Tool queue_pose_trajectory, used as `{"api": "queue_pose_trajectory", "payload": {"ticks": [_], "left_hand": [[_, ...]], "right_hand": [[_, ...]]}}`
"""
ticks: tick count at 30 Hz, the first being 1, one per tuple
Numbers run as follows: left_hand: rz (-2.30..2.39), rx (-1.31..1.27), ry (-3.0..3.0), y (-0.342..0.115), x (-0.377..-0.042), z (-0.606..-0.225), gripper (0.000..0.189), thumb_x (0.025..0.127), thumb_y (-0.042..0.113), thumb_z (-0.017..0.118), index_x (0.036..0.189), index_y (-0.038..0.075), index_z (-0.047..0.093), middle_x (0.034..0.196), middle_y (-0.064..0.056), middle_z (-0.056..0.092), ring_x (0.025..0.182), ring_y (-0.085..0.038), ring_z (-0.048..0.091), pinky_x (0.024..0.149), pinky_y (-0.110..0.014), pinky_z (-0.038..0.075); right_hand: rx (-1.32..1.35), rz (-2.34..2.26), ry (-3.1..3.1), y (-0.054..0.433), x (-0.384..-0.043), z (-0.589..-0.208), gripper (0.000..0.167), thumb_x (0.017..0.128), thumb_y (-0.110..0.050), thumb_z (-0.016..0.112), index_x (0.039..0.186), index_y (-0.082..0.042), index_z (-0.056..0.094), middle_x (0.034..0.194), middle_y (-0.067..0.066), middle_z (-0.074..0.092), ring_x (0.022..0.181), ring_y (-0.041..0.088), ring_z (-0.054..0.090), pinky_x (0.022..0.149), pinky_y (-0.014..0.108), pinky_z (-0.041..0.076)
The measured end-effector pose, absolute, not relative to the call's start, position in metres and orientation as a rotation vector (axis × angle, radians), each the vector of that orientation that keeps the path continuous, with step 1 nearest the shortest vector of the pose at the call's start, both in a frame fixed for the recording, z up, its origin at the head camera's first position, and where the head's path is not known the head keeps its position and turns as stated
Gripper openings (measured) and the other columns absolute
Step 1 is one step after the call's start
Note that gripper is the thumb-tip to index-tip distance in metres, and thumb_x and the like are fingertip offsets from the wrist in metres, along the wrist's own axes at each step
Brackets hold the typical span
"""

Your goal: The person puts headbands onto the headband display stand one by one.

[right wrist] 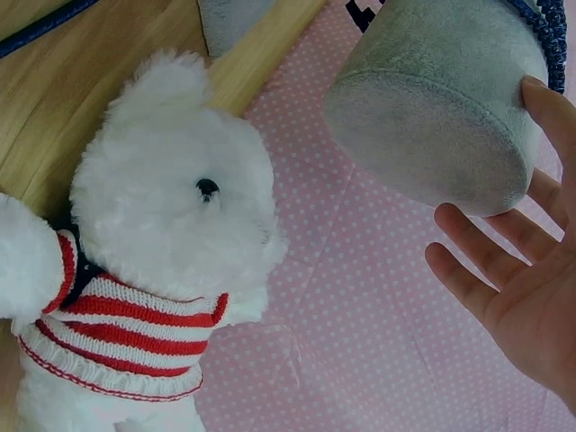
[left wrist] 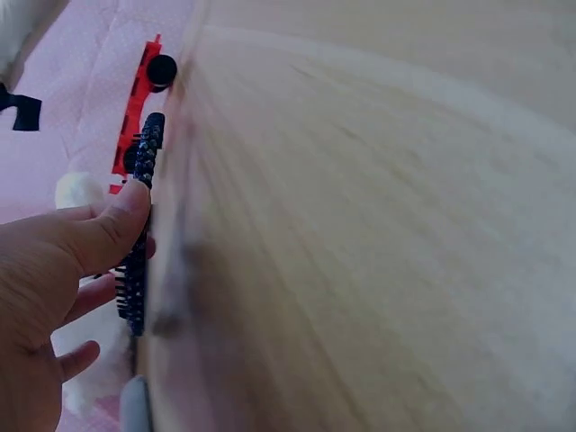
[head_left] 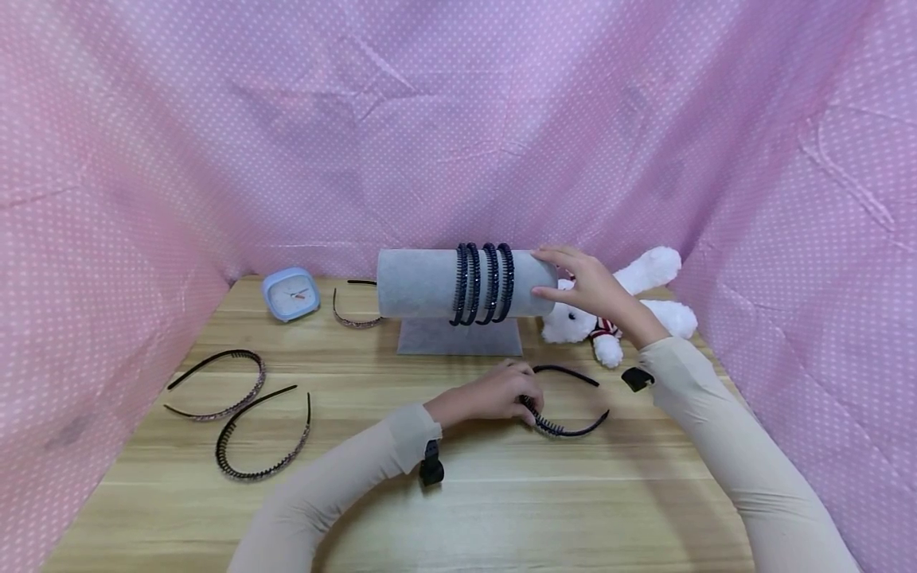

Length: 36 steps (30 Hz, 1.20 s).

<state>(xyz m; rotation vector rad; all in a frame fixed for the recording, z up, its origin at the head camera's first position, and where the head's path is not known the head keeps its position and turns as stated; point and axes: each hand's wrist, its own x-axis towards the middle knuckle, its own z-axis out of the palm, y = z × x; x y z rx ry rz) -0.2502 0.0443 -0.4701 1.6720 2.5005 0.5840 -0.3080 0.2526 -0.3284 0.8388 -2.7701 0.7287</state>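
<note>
My left hand (head_left: 501, 390) pinches a dark headband (head_left: 552, 428) by its toothed, beaded middle, low over the table in front of the grey roll stand (head_left: 415, 282). The headband's two ends point right. Seen from the left wrist, the thumb lies on the beaded band (left wrist: 136, 292). At the stand's right end, my right hand (head_left: 583, 282) spreads its fingers and thumb against the roll. The right wrist view shows a fingertip on the side of the grey roll (right wrist: 432, 117), the other fingers extended by its end. Several dark headbands (head_left: 491, 278) sit side by side around the roll.
Two more headbands (head_left: 262, 380) lie at the table's left; another (head_left: 353, 323) is partly behind the stand. A blue clock (head_left: 290, 293) stands back left. A white plush toy (head_left: 569, 325) lies behind the right arm. The left wrist view shows a red toy vehicle (left wrist: 135, 106).
</note>
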Motion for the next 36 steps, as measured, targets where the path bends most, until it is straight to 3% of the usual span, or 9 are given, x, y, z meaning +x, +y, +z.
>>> {"api": "queue_pose_trajectory", "payload": {"ticks": [3, 5, 9, 12, 28, 36], "left_hand": [[0.602, 1.673, 2.479, 0.042, -0.248, -0.466, 0.016, 0.089, 0.037, 0.078, 0.098, 0.024, 0.077, 0.097, 0.016, 0.074, 0.102, -0.005, 0.059, 0.109, -0.038, 0.042], [0.621, 1.661, 2.462, 0.041, -0.247, -0.461, 0.016, 0.089, 0.035, 0.078, 0.099, 0.023, 0.077, 0.094, 0.015, 0.074, 0.094, 0.0, 0.061, 0.106, -0.032, 0.044], [0.716, 1.567, 2.399, 0.036, -0.24, -0.447, 0.014, 0.092, 0.029, 0.077, 0.101, 0.019, 0.076, 0.092, 0.012, 0.074, 0.084, 0.006, 0.061, 0.086, -0.014, 0.049], [0.788, 1.496, 2.353, 0.031, -0.233, -0.436, 0.014, 0.093, 0.025, 0.076, 0.104, 0.017, 0.076, 0.093, 0.011, 0.074, 0.084, 0.008, 0.061, 0.079, -0.009, 0.05], [1.059, 1.341, 2.374, -0.024, -0.221, -0.391, 0.021, 0.099, 0.026, 0.069, 0.116, 0.016, 0.076, 0.094, 0.012, 0.076, 0.086, 0.005, 0.066, 0.081, -0.017, 0.055], [1.024, 1.256, 2.442, -0.056, -0.221, -0.385, 0.024, 0.099, 0.024, 0.069, 0.118, 0.011, 0.075, 0.094, 0.006, 0.077, 0.086, 0.0, 0.068, 0.081, -0.02, 0.057]], "right_hand": [[0.833, 0.724, -2.77, 0.253, -0.308, -0.328, 0.065, 0.09, -0.03, 0.08, 0.148, -0.016, 0.054, 0.155, 0.014, 0.049, 0.139, 0.037, 0.049, 0.103, 0.058, 0.051], [0.83, 0.72, -2.772, 0.253, -0.308, -0.329, 0.065, 0.09, -0.03, 0.08, 0.148, -0.017, 0.054, 0.155, 0.014, 0.049, 0.14, 0.037, 0.048, 0.104, 0.057, 0.051], [0.829, 0.728, -2.775, 0.252, -0.308, -0.329, 0.065, 0.09, -0.031, 0.079, 0.149, -0.017, 0.054, 0.155, 0.013, 0.048, 0.141, 0.037, 0.047, 0.102, 0.057, 0.052], [0.827, 0.733, -2.78, 0.252, -0.307, -0.328, 0.065, 0.091, -0.031, 0.079, 0.149, -0.018, 0.054, 0.156, 0.012, 0.048, 0.142, 0.036, 0.046, 0.101, 0.056, 0.053], [0.821, 0.745, -2.76, 0.253, -0.306, -0.331, 0.065, 0.091, -0.035, 0.078, 0.149, -0.021, 0.053, 0.157, 0.012, 0.047, 0.141, 0.036, 0.048, 0.105, 0.058, 0.05], [0.823, 0.746, -2.739, 0.253, -0.304, -0.335, 0.065, 0.09, -0.033, 0.079, 0.149, -0.02, 0.054, 0.157, 0.014, 0.047, 0.142, 0.038, 0.047, 0.106, 0.06, 0.048]]}}
